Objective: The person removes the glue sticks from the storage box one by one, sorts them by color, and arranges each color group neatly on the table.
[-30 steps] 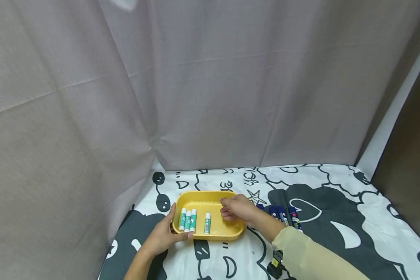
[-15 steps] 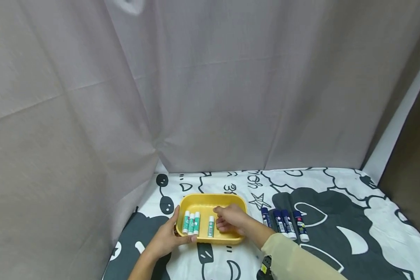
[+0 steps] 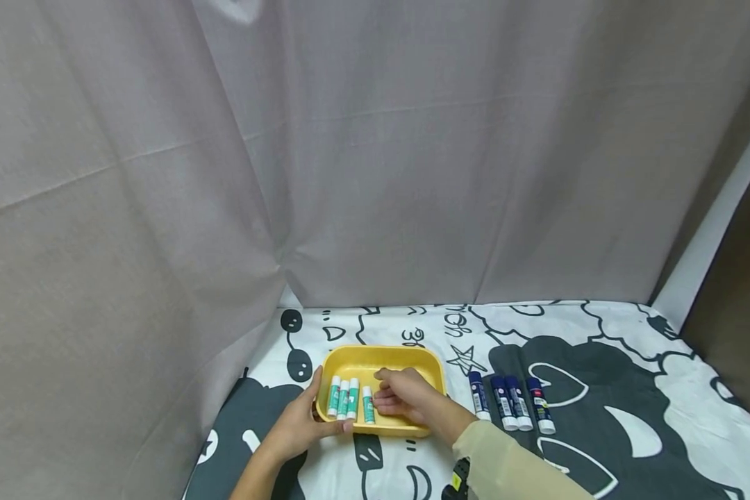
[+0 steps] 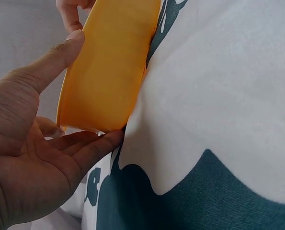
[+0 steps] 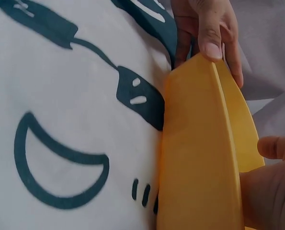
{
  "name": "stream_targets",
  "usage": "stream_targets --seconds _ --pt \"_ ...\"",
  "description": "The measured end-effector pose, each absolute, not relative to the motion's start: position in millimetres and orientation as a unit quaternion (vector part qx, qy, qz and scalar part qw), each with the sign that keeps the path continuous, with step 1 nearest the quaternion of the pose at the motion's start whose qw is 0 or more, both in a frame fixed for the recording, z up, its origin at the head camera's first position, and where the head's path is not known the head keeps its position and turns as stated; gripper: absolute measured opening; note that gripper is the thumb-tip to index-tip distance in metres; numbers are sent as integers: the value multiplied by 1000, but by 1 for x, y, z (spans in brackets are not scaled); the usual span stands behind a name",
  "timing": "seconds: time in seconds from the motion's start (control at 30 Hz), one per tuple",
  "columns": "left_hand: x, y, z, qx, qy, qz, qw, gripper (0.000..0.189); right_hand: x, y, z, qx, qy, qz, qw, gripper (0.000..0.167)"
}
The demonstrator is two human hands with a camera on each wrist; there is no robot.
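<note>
In the head view, a yellow tray (image 3: 406, 355) lies on the patterned cloth. My left hand (image 3: 296, 423) grips its front left corner. In the left wrist view the thumb presses the rim and the fingers (image 4: 96, 151) lie round the tray's end. Inside the tray, three green-and-white glue sticks (image 3: 344, 399) lie side by side at the left. A single green-and-white glue stick (image 3: 368, 405) lies just right of them, a small gap apart. My right hand (image 3: 407, 397) is inside the tray, its fingertips against or very near this stick's right side.
Several dark blue glue sticks (image 3: 517, 403) with white ends lie on the cloth (image 3: 637, 389) right of the tray, near the right forearm. A grey curtain (image 3: 375, 173) hangs behind. A brown panel (image 3: 740, 298) stands at the far right.
My right hand has gone left and down within the tray. The single green-and-white glue stick has shifted left, closer to the three others. My left hand stays on the tray corner.
</note>
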State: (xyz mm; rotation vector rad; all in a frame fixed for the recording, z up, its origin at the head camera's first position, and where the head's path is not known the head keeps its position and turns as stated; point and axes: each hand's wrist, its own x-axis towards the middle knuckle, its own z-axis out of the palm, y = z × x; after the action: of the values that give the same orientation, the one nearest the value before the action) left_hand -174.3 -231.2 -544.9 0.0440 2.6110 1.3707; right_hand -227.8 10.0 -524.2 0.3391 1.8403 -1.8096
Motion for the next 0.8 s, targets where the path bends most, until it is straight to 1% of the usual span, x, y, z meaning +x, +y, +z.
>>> stream_targets --seconds 0.27,0.8 --pt "-175 -232 -546 25 877 471 93 141 -227 2 -525 119 651 -698 273 49" --pt "-175 -235 -549 29 873 477 99 139 -226 -10 -536 79 673 -683 272 35"
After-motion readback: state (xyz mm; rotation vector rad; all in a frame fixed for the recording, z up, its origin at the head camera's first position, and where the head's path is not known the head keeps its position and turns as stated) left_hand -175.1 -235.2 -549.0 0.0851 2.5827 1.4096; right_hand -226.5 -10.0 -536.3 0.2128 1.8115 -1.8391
